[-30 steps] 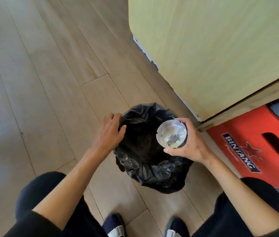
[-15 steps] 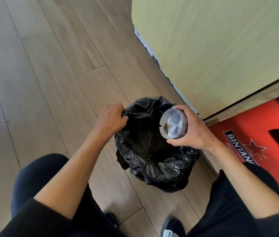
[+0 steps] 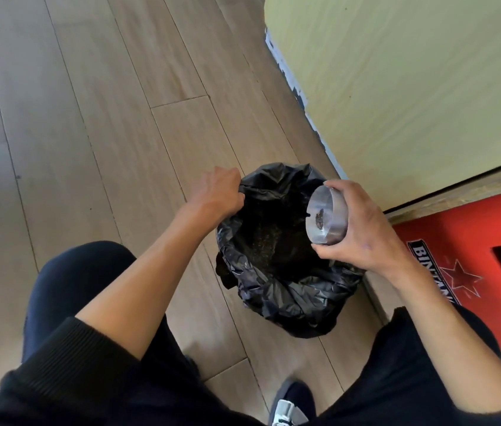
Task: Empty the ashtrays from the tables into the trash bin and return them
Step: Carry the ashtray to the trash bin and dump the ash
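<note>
A small trash bin lined with a black plastic bag (image 3: pixel 286 290) stands on the wooden floor in front of me. My left hand (image 3: pixel 217 193) grips the bag's far left rim. My right hand (image 3: pixel 356 229) holds a round metal ashtray (image 3: pixel 324 216) over the bin's right side, tipped on its edge so its mouth faces left into the bin. A small dark clump of ash still sticks inside the ashtray. Ash lies scattered in the bottom of the bag.
A yellow-green wall (image 3: pixel 412 87) runs along the right, close behind the bin. A red Bintang crate (image 3: pixel 470 272) sits low at the right, beside my right wrist. Light wooden floor (image 3: pixel 89 118) spreads to the left. My knees and a shoe (image 3: pixel 289 407) are below.
The ashtray went from lying flat with ash in it to tipped on its edge over the bin; most of the ash has left it. My left hand stayed on the bag's rim.
</note>
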The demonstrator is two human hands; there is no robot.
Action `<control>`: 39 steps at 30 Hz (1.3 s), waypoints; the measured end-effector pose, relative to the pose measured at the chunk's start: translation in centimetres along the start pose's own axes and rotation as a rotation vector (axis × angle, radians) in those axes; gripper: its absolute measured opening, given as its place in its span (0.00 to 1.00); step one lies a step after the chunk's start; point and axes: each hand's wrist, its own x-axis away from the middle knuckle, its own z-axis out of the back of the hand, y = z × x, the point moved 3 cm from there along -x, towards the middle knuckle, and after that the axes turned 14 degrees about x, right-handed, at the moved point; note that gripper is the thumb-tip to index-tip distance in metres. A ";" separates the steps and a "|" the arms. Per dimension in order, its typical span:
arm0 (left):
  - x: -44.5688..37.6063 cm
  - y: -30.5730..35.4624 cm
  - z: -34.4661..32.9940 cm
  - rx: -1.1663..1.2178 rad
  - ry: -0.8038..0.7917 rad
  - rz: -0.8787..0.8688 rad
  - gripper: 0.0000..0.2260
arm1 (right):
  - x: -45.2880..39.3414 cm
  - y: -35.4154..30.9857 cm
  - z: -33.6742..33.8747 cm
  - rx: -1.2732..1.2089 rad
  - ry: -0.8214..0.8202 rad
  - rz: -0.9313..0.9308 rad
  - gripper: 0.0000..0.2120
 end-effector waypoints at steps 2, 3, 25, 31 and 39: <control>0.2 -0.1 0.0 -0.001 -0.003 0.003 0.11 | -0.3 -0.7 0.0 0.045 -0.028 0.060 0.49; 0.3 -0.1 0.1 0.006 -0.003 0.005 0.10 | -0.5 -1.2 -0.6 0.082 -0.107 0.103 0.49; 0.2 -0.8 0.0 0.090 -0.018 -0.009 0.11 | -2.8 -3.9 -5.3 0.467 -0.391 0.054 0.59; -0.2 -1.2 0.0 0.119 -0.017 -0.022 0.10 | -1.8 -4.1 -5.4 0.405 -0.362 -0.038 0.57; -0.4 -1.5 -0.2 0.098 -0.015 -0.024 0.09 | -1.1 -4.3 -5.0 0.366 -0.278 -0.136 0.55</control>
